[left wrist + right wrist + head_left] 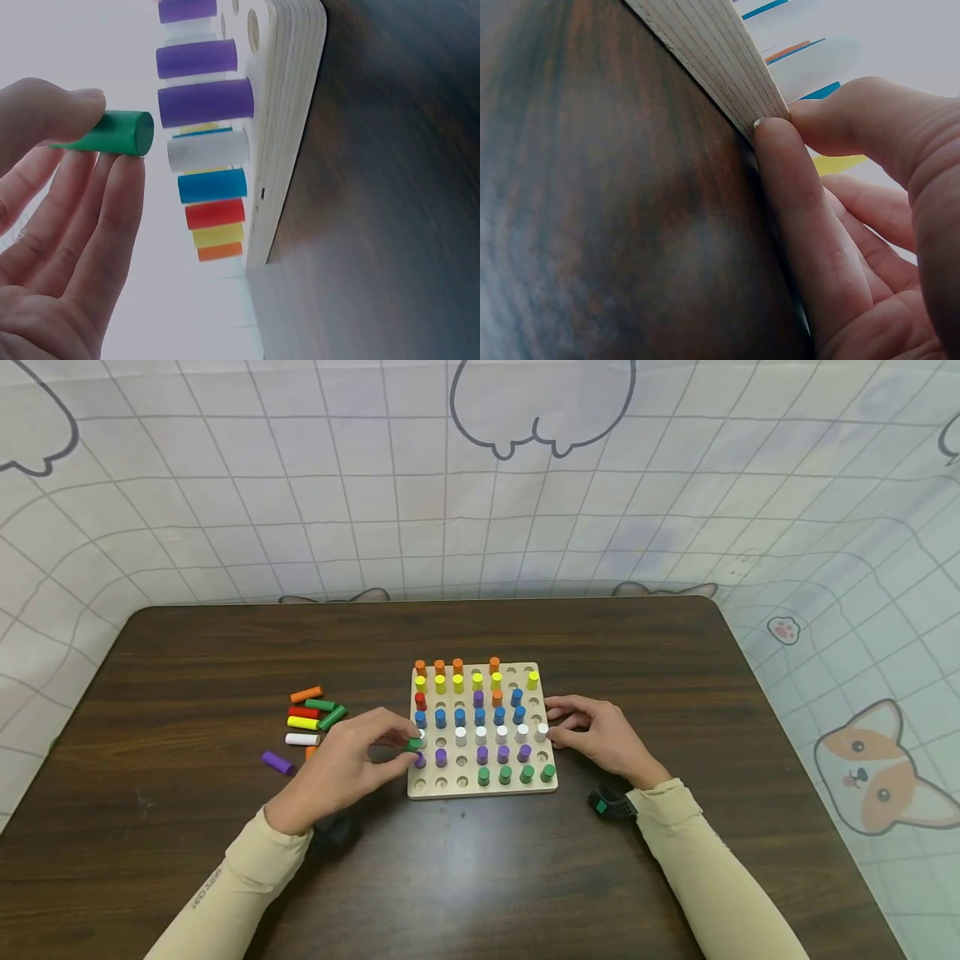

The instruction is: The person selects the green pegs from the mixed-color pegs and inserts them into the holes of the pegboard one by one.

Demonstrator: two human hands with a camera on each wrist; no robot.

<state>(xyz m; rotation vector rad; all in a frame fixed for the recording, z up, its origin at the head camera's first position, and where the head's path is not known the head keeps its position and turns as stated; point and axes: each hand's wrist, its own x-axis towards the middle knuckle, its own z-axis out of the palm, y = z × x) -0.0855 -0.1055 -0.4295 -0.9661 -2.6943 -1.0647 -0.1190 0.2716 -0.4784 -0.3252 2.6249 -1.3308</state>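
My left hand (339, 767) pinches a green peg (124, 133) between thumb and fingers at the left edge of the wooden pegboard (537, 673). In the left wrist view the peg lies level with the standing purple pegs (206, 103), a short gap away from them. Part of the green peg is covered by the thumb. At the board's right edge, my right hand (602, 737) grips the rim, thumb (832, 120) at the top corner and a finger (787, 161) against the side. Its thumb is close to a white peg (542, 732) at the row's end.
Loose pegs lie left of the board, among them an orange peg (306, 694), a yellow peg (303, 722), a white peg (302, 739) and a purple peg (278, 763). Standing pegs fill several board rows by colour. Dark wood table (480, 877) lies beneath; a patterned cloth (480, 527) hangs behind.
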